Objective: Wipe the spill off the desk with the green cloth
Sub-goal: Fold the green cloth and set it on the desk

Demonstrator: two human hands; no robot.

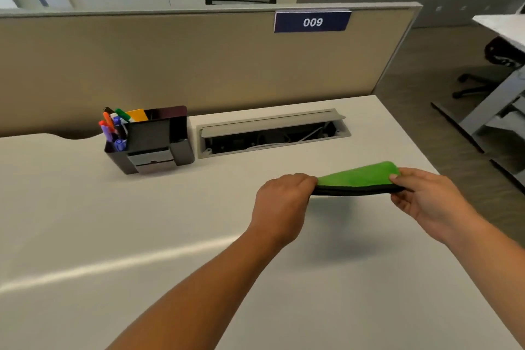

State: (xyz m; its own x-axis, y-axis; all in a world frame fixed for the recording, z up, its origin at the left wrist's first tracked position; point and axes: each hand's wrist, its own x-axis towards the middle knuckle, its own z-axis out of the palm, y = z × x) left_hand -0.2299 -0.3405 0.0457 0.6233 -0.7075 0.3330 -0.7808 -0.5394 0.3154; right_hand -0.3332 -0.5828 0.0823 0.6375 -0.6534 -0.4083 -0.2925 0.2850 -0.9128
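Observation:
The green cloth (358, 177), folded and edged in black, hangs stretched above the right part of the white desk (142, 221). My left hand (281, 202) pinches its left end. My right hand (426, 199) grips the right end. The cloth casts a shadow on the desk below it. I see no spill on the desk surface in this view.
A black desk organiser (154, 140) with coloured markers (113, 128) stands at the back left. An open cable tray (272, 133) is set into the desk behind the cloth. A beige partition (199, 65) labelled 009 closes the back. The desk's right edge drops to the floor.

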